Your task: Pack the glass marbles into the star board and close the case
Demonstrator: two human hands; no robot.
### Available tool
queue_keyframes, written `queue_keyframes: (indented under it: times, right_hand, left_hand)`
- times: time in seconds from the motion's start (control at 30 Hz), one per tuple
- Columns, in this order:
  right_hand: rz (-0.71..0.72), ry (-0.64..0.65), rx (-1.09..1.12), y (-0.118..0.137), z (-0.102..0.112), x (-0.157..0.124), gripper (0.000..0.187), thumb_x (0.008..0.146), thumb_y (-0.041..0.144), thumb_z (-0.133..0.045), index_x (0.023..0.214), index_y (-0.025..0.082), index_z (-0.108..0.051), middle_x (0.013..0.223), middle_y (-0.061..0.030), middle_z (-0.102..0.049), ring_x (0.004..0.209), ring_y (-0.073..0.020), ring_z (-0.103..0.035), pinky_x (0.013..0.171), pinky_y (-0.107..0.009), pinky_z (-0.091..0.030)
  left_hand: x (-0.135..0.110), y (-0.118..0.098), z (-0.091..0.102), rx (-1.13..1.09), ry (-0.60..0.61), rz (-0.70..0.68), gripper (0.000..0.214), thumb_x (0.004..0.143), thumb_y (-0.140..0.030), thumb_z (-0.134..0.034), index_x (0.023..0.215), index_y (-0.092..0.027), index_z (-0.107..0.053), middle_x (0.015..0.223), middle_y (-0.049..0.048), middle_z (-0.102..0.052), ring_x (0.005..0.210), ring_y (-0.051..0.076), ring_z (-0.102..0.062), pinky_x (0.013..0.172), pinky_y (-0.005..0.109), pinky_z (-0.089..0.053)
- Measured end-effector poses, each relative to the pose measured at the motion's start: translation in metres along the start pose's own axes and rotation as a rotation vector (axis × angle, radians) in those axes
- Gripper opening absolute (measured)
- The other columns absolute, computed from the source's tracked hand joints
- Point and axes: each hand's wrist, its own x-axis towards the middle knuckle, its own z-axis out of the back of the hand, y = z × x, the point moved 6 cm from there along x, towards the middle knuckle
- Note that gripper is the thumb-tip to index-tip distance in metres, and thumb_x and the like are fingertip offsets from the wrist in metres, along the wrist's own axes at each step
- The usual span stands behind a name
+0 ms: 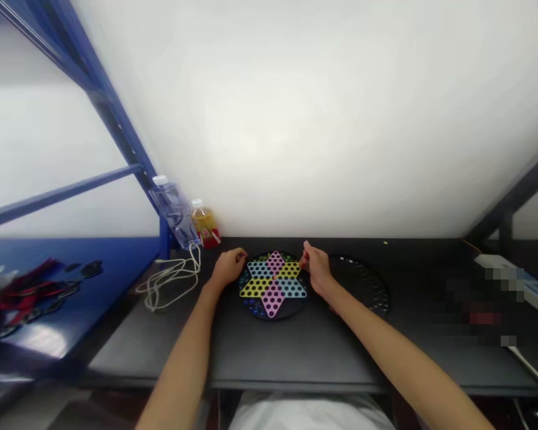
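Note:
A round Chinese checkers board [273,285] with a pink, yellow and blue star lies on the dark table [296,352] in front of me. My left hand [228,267] rests at the board's left rim with its fingers curled; what they hold, if anything, is too small to see. My right hand [316,267] hovers at the board's upper right edge, thumb and fingers pinched together as if on a small piece I cannot make out. Several marbles sit in the rim groove at the board's lower left.
A black round lid or tray [363,285] lies just right of the board. A clear water bottle [174,212] and a yellow drink bottle [205,224] stand at the back left by a coiled white cable [170,280]. A blue shelf frame [116,125] rises on the left; a white power strip [515,280] sits far right.

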Motion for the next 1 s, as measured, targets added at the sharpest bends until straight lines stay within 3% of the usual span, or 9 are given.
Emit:
queue_keyframes:
  times: [0.37, 0.73, 0.9, 1.0]
  right_hand:
    - [0.019, -0.037, -0.011, -0.004, 0.002, 0.002, 0.040, 0.079, 0.051, -0.063, 0.058, 0.021, -0.049, 0.047, 0.0037, -0.046, 0.044, -0.0108, -0.047, 0.046, -0.024, -0.039]
    - [-0.059, -0.101, 0.066, -0.011, 0.001, 0.007, 0.032, 0.076, 0.040, -0.064, 0.056, 0.018, -0.051, 0.048, 0.0034, -0.048, 0.043, -0.0104, -0.048, 0.045, -0.023, -0.041]
    - [-0.029, -0.080, 0.049, 0.001, 0.005, 0.005, 0.032, 0.076, 0.041, -0.064, 0.056, 0.018, -0.052, 0.049, 0.0031, -0.049, 0.045, -0.0104, -0.049, 0.047, -0.023, -0.042]
    - [0.039, -0.010, -0.006, 0.021, 0.020, 0.005, 0.035, 0.076, 0.046, -0.066, 0.058, 0.018, -0.054, 0.051, 0.0024, -0.051, 0.047, -0.0107, -0.049, 0.048, -0.024, -0.043]
  left_hand:
    - [-0.002, -0.002, 0.002, 0.002, -0.002, 0.006, 0.024, 0.085, -0.028, -0.051, 0.095, -0.021, -0.071, 0.073, 0.0042, -0.068, 0.070, 0.019, -0.061, 0.067, 0.027, -0.042]
    - [-0.003, 0.000, 0.001, 0.005, -0.005, 0.007, 0.023, 0.085, -0.027, -0.052, 0.096, -0.021, -0.072, 0.073, 0.0034, -0.068, 0.070, 0.017, -0.061, 0.067, 0.025, -0.042]
    - [-0.003, -0.001, 0.002, -0.008, -0.017, -0.013, 0.022, 0.084, -0.026, -0.053, 0.095, -0.021, -0.072, 0.074, 0.0030, -0.068, 0.070, 0.018, -0.061, 0.067, 0.025, -0.042]
    - [-0.002, -0.002, 0.002, -0.022, -0.023, -0.017, 0.023, 0.084, -0.026, -0.053, 0.094, -0.020, -0.072, 0.072, 0.0033, -0.068, 0.068, 0.017, -0.061, 0.066, 0.025, -0.042]
